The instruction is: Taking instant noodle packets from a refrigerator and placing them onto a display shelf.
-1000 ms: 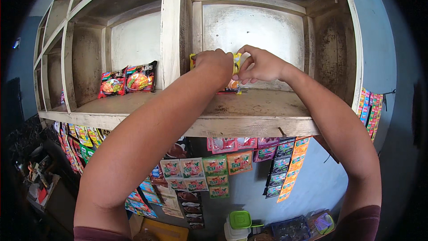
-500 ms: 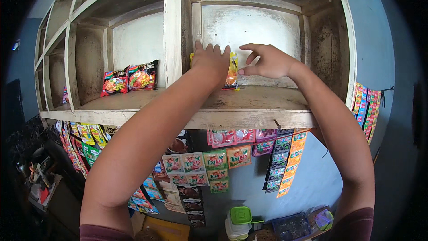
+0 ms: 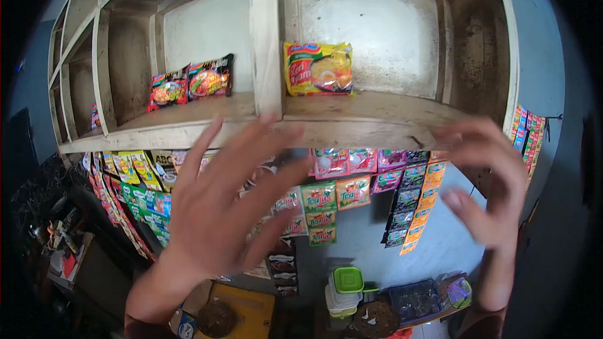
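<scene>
A yellow packet of instant noodles [image 3: 319, 69] stands upright on the wooden shelf [image 3: 377, 108], against the left post of the right compartment. My left hand [image 3: 229, 198] is in the air below the shelf edge, its fingers spread and holding nothing, a little blurred. Off to the right, my right hand [image 3: 487, 176] hangs near the shelf's front edge with thumb and fingers apart and nothing between them. Neither hand touches the packet. Two black-and-red noodle packets [image 3: 210, 76] lean side by side in the compartment to the left.
Strips of drink sachets [image 3: 320, 207] hang below the shelf, partly behind my left hand. A nail [image 3: 417, 142] sticks out of the front board. Lower down are stacked containers with a green lid [image 3: 348, 280], a dark blue tray [image 3: 414, 300] and a yellow surface [image 3: 245, 314].
Both hands have come away from the yellow packet, moving back and down toward me. The left has let go and the packet now shows whole. The view has tilted lower.
</scene>
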`<state>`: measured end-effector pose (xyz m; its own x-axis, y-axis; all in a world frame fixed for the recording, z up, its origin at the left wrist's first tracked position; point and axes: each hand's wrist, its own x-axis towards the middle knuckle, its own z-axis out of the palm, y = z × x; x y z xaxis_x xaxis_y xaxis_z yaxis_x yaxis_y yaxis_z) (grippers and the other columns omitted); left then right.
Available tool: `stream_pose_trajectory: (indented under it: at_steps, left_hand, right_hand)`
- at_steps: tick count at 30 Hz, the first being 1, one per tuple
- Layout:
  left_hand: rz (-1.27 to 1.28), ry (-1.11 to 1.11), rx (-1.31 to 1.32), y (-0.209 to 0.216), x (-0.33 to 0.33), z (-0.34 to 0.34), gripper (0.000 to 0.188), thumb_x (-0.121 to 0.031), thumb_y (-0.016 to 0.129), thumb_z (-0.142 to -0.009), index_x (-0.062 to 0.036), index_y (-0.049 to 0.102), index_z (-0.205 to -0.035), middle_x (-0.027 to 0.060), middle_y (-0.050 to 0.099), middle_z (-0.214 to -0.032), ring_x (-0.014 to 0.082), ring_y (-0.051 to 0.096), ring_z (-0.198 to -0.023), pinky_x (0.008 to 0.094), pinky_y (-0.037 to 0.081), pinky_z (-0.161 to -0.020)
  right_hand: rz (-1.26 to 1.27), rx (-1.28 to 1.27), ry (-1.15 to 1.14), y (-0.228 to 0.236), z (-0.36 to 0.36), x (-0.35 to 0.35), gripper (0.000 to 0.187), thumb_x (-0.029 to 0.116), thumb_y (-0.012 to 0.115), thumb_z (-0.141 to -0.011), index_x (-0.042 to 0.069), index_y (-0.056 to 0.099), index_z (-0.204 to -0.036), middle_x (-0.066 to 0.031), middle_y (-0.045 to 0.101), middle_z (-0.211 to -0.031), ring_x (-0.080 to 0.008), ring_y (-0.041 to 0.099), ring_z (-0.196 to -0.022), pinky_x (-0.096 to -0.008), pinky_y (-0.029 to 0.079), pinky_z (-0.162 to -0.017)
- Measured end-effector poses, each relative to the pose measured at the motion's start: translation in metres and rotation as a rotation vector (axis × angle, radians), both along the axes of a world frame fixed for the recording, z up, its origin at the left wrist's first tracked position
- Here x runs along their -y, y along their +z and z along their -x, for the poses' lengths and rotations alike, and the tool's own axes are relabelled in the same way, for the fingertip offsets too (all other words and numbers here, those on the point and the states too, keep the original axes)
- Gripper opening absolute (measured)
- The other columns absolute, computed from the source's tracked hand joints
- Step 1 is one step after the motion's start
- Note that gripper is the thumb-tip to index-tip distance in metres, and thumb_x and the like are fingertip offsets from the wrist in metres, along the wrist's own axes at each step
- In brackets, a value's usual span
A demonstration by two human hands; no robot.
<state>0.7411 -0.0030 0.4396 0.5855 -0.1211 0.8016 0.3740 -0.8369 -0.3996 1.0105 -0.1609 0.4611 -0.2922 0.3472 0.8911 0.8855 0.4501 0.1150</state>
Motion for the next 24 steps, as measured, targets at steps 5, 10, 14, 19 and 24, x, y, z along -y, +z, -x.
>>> stream_pose_trajectory:
  at_steps: [5,10,14,19,24]
  left_hand:
    - [0.335,-0.254,0.028,-0.12,-0.02,0.09,0.026,-0.029,0.079,-0.072,-0.0138,0.077,-0.092,0.011,0.068,-0.115,0.0319,0.061,-0.117,0.0486,0.033,-0.11]
    - [1.015,-0.193,0.476,-0.255,-0.021,0.166,0.024,-0.019,0.08,-0.077,-0.0055,0.074,-0.096,0.015,0.066,-0.118,0.0298,0.062,-0.113,0.0446,0.045,-0.099]
    - [1.335,-0.021,0.677,-0.353,0.001,0.249,0.023,-0.01,0.077,-0.081,-0.0048,0.071,-0.103,0.0153,0.064,-0.12,0.0283,0.06,-0.115,0.0396,0.046,-0.097]
    - [1.658,0.126,0.692,-0.399,0.043,0.366,0.025,-0.011,0.073,-0.086,-0.0095,0.069,-0.111,0.0097,0.063,-0.124,0.0236,0.059,-0.117,0.0366,0.047,-0.096]
    - [1.673,0.343,0.849,-0.407,0.086,0.486,0.023,-0.007,0.067,-0.092,-0.0062,0.064,-0.114,0.0115,0.061,-0.126,0.0216,0.057,-0.12,0.0386,0.045,-0.103]
  right_hand:
    - [0.165,-0.442,0.7,-0.127,0.028,-0.003,0.026,0.028,0.078,-0.079,0.003,0.072,-0.082,-0.0125,0.07,-0.074,-0.0261,0.069,-0.068,-0.0371,0.055,-0.065]
    - [0.714,-1.082,0.586,-0.286,0.092,-0.078,0.01,0.009,0.066,-0.091,-0.001,0.065,-0.091,-0.0108,0.07,-0.09,-0.0192,0.067,-0.086,-0.0324,0.053,-0.08]
    - [1.072,-1.359,0.562,-0.366,0.194,-0.13,0.013,0.011,0.065,-0.094,0.001,0.063,-0.103,-0.0078,0.068,-0.094,-0.0161,0.066,-0.087,-0.0304,0.053,-0.079]
    - [1.627,-0.966,0.706,-0.426,0.338,-0.167,0.019,0.017,0.066,-0.095,0.002,0.062,-0.105,-0.0063,0.065,-0.101,-0.0151,0.064,-0.09,-0.0319,0.053,-0.081]
    - [1.926,-0.867,0.846,-0.441,0.491,-0.192,0.019,0.017,0.067,-0.095,0.003,0.062,-0.107,-0.0044,0.064,-0.101,-0.0135,0.063,-0.09,-0.0306,0.051,-0.082]
